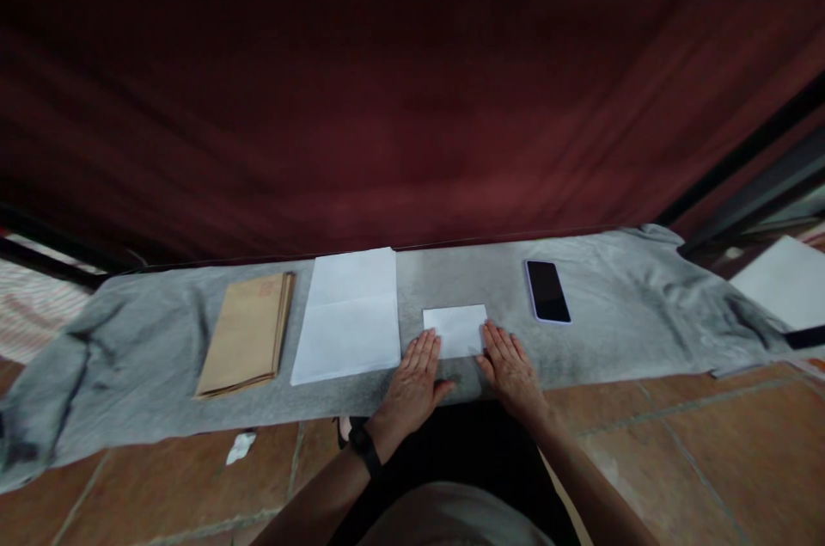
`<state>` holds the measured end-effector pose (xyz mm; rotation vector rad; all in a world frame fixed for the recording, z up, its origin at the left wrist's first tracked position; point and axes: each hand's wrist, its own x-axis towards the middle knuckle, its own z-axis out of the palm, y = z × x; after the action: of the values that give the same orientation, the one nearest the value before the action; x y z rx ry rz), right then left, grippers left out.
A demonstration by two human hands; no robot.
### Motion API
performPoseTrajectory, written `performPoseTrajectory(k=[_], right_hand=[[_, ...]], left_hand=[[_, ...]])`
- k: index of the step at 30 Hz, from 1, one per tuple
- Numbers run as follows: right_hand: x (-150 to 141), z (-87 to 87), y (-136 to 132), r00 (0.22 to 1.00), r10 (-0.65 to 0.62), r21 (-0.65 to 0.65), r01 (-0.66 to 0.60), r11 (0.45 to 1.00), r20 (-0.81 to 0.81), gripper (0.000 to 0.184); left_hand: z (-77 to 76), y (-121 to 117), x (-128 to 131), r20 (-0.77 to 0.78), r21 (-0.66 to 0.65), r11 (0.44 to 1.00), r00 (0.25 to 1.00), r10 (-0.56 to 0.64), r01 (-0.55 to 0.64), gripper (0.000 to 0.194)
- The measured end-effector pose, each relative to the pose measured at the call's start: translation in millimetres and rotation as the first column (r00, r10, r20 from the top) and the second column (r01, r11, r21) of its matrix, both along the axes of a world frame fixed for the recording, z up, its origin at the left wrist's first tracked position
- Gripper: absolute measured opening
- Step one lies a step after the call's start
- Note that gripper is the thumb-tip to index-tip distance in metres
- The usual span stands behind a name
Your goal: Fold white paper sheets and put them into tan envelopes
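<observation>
White paper point(457, 329), left hand point(416, 376) flat at one side, right hand point(511, 371) opposite

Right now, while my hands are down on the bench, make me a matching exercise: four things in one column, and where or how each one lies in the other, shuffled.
Things
1. Phone
2. Brown envelopes
3. Large white sheets
4. Small white paper

Places and states
A. Second from the left of the four
B. Under the fingers of the left hand and the right hand
C. Farthest right of the four, dark screen up
D. Stacked, farthest left of the four

Right pairs: 1-C, 2-D, 3-A, 4-B.
</observation>
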<state>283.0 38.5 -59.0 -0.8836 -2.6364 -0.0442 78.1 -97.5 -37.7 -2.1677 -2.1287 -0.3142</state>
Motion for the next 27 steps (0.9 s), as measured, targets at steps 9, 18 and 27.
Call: performPoseTrajectory(k=[9,18,27], right_hand=[[-2,-0.9,-1,1.000,-0.011,0.045,0.011,0.999,-0.004,0.059],[-2,0.4,-1,1.000,-0.013,0.048,0.014,0.999,-0.011,0.058],[-17,2.9,0,0.995,-0.056,-0.053,0.052,0.997,-0.078,0.055]], left_hand=[[2.7,30,27,0.036,0.050,0.997,0.998,0.056,-0.058,0.062],[-7.9,64,30,0.083,0.000,0.989,0.985,0.149,-0.149,0.061],[-14.2,59,20,0.091,0.037,0.983,0.980,0.177,-0.181,0.066]])
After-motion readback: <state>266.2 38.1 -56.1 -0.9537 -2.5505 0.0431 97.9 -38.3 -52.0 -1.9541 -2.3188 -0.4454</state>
